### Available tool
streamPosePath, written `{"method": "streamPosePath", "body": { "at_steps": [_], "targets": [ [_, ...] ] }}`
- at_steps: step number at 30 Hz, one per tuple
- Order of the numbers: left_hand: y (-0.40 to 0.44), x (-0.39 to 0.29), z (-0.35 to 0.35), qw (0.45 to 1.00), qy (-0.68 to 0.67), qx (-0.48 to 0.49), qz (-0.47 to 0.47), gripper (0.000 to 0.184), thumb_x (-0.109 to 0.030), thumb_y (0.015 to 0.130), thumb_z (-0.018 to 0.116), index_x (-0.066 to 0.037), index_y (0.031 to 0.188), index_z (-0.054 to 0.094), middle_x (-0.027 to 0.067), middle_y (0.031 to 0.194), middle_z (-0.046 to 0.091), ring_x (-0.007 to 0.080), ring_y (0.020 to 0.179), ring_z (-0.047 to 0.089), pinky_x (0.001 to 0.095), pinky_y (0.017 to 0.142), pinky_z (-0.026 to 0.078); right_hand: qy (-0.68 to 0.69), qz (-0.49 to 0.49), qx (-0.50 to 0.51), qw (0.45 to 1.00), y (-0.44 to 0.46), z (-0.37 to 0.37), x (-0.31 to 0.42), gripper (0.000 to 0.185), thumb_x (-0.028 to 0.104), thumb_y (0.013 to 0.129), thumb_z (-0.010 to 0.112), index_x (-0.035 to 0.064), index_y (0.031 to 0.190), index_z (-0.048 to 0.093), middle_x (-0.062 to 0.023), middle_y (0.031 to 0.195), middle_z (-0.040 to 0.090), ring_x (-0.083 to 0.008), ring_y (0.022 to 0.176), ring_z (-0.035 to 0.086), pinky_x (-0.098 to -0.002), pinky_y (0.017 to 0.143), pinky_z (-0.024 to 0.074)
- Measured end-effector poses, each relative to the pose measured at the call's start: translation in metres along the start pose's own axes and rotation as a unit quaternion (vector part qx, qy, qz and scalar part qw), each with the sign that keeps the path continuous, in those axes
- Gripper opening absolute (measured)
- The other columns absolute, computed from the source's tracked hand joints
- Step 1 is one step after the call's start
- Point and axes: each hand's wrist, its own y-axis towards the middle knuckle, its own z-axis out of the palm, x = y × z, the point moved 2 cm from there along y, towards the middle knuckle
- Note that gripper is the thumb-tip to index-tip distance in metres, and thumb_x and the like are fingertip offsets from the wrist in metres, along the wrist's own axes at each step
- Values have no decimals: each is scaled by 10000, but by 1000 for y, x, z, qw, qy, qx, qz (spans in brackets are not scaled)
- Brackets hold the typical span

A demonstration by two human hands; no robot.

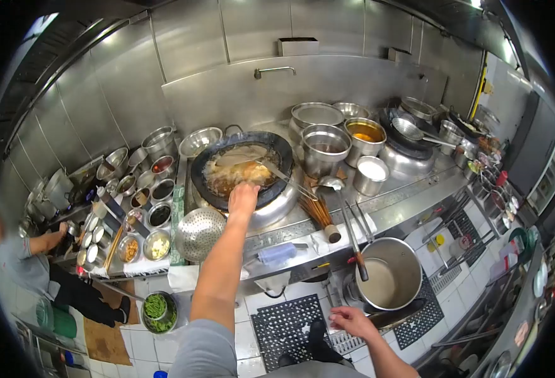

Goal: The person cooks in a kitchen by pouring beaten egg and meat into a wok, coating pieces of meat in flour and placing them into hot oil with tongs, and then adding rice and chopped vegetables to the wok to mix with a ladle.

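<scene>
My left hand (243, 198) reaches over the near edge of a black wok (281, 146), its fingers drawn together near the bubbling oil; what they hold, if anything, is hidden. Golden food (250, 171) fries in the oil beside a wide ladle-like tool (242, 155). A wire skimmer handle (283, 176) slants out over the wok's right rim. My right hand (352, 320) hangs low in front of the counter, left of a big steel pot (389, 274), with its fingers apart and nothing in them.
A perforated strainer (202, 234) leans left of my left forearm. Steel pots (326, 150) and a ladle (331, 183) stand right of the wok. Seasoning bowls (157, 244) fill the left counter. A co-worker (28, 258) stands far left. Greens (159, 312) sit in a pot below.
</scene>
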Motion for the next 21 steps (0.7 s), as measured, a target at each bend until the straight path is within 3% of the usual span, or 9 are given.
{"method": "streamPosePath", "body": {
  "at_steps": [1,2,5,7,11,13,15,19,21],
  "targets": [
    [-3,2,-6,1000,-1,-6,5,322,-301,891,624,5,858,720,229,984,673,396,938,641,477,847,495,17,15,-6,1000,1,-10,-4,359,175,922,653,-39,1204,594,-94,879,689,-150,780,678,-278,716,557],
    [-2,-4,-17,997,-13,69,-36,327,-286,877,642,9,1007,697,219,1122,647,384,1060,602,480,914,467,12,13,-12,1000,9,-19,-16,349,167,920,655,-42,1193,598,-100,876,690,-145,774,674,-277,709,553],
    [-23,-10,-14,994,74,-64,46,489,-304,891,628,-13,1278,557,187,1256,582,389,1188,516,494,975,416,-52,34,-7,998,25,-47,-29,413,231,917,660,-54,1207,588,-124,943,701,-165,789,696,-288,726,557],
    [-66,-34,-31,994,33,-96,40,635,-286,872,662,4,1387,432,213,1385,479,412,1277,431,501,1037,367,-47,13,-32,998,25,-59,-21,416,226,916,655,-63,1207,585,-127,939,700,-168,786,696,-293,715,553],
    [-232,-70,-22,988,-137,27,70,584,-278,883,656,46,1335,478,267,1338,495,414,1263,454,476,1071,357,41,32,-91,995,-9,-75,-3,335,161,938,622,-42,1203,586,-99,956,687,-181,810,688,-288,715,562],
    [-310,-80,-12,959,-209,191,33,548,-299,890,658,47,1293,524,277,1325,510,420,1236,488,449,1052,394,39,50,-123,990,-39,-76,-6,325,160,942,616,-48,1189,585,-102,958,686,-185,799,688,-296,715,568],
    [-385,-81,0,937,-258,234,6,524,-316,895,653,50,1257,553,283,1299,531,416,1230,497,439,1065,387,52,63,-138,987,-71,-73,-21,329,158,940,614,-59,1185,582,-116,963,686,-194,804,688,-309,714,570],
    [-463,-87,10,868,-281,410,10,543,-377,895,637,41,1236,580,240,1277,569,366,1204,539,402,1031,427,76,111,-180,974,-130,-61,-41,328,117,930,595,-69,1200,578,-133,973,692,-202,804,688,-305,721,566],
    [-464,-91,5,855,-276,438,30,526,-375,892,637,30,1224,588,226,1258,581,366,1175,556,407,1006,443,97,114,-190,970,-157,-58,-52,328,104,929,583,-66,1210,574,-136,976,692,-206,813,691,-307,724,567]
  ]
}}
